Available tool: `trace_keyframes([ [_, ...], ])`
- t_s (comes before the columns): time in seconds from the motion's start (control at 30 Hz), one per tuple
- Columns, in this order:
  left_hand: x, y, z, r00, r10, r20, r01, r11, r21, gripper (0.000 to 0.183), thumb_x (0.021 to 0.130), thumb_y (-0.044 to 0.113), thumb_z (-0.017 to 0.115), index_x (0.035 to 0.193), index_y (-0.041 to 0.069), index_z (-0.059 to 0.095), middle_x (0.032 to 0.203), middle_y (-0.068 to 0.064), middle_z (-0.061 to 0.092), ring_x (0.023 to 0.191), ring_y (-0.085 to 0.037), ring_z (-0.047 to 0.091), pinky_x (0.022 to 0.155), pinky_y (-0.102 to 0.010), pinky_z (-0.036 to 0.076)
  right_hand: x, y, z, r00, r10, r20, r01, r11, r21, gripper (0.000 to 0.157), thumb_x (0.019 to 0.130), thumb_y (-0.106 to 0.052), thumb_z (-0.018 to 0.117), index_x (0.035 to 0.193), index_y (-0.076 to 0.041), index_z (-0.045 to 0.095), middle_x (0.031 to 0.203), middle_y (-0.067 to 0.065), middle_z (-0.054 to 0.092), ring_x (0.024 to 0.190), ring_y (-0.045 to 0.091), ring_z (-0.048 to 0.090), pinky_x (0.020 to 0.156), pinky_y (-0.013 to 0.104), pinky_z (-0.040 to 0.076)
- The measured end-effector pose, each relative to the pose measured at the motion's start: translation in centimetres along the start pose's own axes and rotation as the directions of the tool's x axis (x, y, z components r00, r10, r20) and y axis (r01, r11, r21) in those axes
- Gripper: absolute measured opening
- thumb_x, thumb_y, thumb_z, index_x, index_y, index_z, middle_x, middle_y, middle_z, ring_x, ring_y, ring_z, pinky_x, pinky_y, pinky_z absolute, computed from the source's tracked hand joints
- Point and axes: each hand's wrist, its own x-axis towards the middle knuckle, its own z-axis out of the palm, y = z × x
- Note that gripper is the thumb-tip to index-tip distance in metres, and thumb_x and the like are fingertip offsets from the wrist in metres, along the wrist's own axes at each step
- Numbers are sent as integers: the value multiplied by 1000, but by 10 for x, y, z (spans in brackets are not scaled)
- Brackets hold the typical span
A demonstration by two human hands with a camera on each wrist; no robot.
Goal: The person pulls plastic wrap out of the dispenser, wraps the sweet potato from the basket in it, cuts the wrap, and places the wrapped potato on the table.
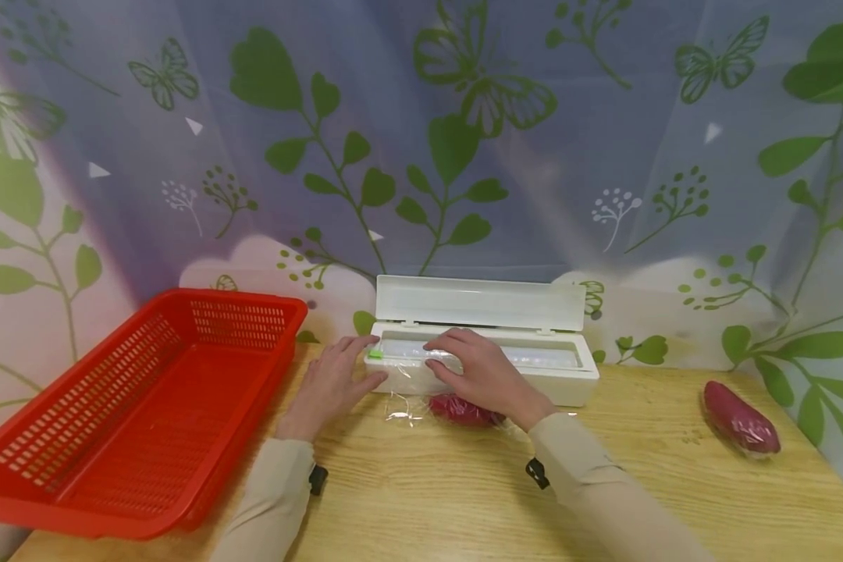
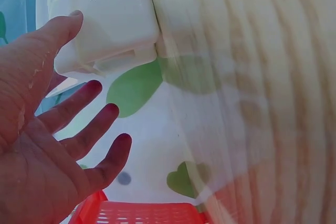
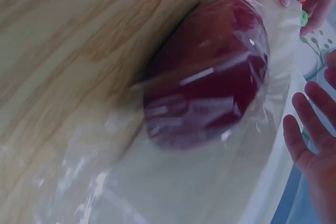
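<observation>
A white cling film dispenser (image 1: 562, 388) stands at the back of the table with its lid (image 1: 481, 304) raised. Clear film (image 1: 406, 381) hangs over its front and covers a reddish-purple oblong vegetable, perhaps a sweet potato (image 3: 210, 72), lying against the box. At the dispenser's left end, beside a green slider (image 1: 375, 354), my left hand (image 1: 329, 388) has its fingers spread. My right hand (image 1: 486, 376) reaches over the vegetable to the dispenser's opening, fingers loosely bent. Neither hand visibly grips anything; whether the fingertips touch the film is hard to tell.
To the left stands a red plastic basket (image 1: 176, 406) with perforated sides. A second purple vegetable (image 1: 740, 417), wrapped in film, lies near the table's right edge. Behind the wooden table (image 1: 421, 499) hangs a leaf-and-butterfly patterned cloth (image 1: 562, 172).
</observation>
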Motion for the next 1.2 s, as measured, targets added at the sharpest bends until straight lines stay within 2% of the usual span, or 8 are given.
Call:
trace_keyframes([
  [0.2, -1, -2, 2, 1000, 4, -6, -4, 1000, -7, 58, 93, 36, 75, 143, 13, 56, 138, -16, 64, 122, -41, 62, 98, -60, 52, 12, -1, 17, 1000, 14, 18, -15, 1000, 27, 18, 92, -17, 75, 108, -9, 75, 105, 5, 75, 102, 21, 72, 93, 38, 58],
  [0.4, -1, -2, 0, 1000, 12, 0, -12, 1000, -10, 57, 93, 33, 76, 143, 13, 57, 138, -16, 64, 122, -41, 63, 100, -59, 52, 22, -7, 33, 997, 61, 44, -65, 991, 114, 18, 91, -15, 76, 108, -8, 76, 107, 5, 77, 104, 22, 72, 93, 39, 57],
  [0.63, 0, -5, -2, 1000, 14, -1, -14, 999, -39, 55, 92, 31, 77, 140, 13, 59, 135, -16, 65, 122, -39, 63, 101, -58, 52, 31, -10, 47, 997, 74, 14, -75, 989, 131, 15, 91, -14, 76, 105, -9, 78, 103, 4, 80, 97, 23, 72, 89, 39, 56],
  [0.83, 0, -6, -1, 1000, -3, 4, 3, 998, -62, 56, 92, 32, 76, 142, 14, 57, 138, -15, 64, 125, -39, 61, 104, -59, 50, 37, -12, 54, 997, 74, -7, -72, 987, 144, 15, 91, -14, 76, 104, -9, 78, 104, 4, 80, 99, 23, 72, 90, 39, 55],
  [1.2, -1, -4, -3, 998, -46, 46, 50, 996, -79, 60, 93, 36, 74, 146, 17, 53, 140, -18, 63, 126, -41, 61, 102, -62, 50, 46, -18, 59, 988, 142, 60, -150, 976, 157, 14, 91, -14, 75, 104, -12, 79, 104, 1, 80, 96, 23, 69, 87, 39, 53],
])
